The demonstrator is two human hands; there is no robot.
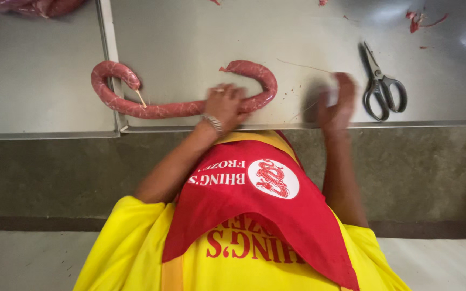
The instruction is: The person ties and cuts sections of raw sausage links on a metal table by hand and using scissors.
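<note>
Overhead view of a person at a grey stainless-steel worktop (200,32). A long red raw sausage in a soft casing (163,109) lies along the near edge, just behind the rim, curled into a hook at each end; its left hook crosses the seam between 2 adjoining worktop panels. A thin pale string or sliver (141,98) sticks out beside the left curl.

The left hand (225,105) rests on the sausage right of its middle, fingers (227,92) curled down over it in a loose pressing hold; how tightly they close cannot be told. The right hand (336,102) is blurred just off the right hook, fingers bent around something small and pale that cannot be identified; whether it is gripped cannot be told.

Steel scissors with dark handles (381,86) lie near the right hand. Red meat scraps (417,20) dot the far worktop.

Judged handling: the sausage looks limp, moist and slippery, moderately heavy, with a casing liable to tear. It is best supported under the straight middle section, not pulled by a curled end.
</note>
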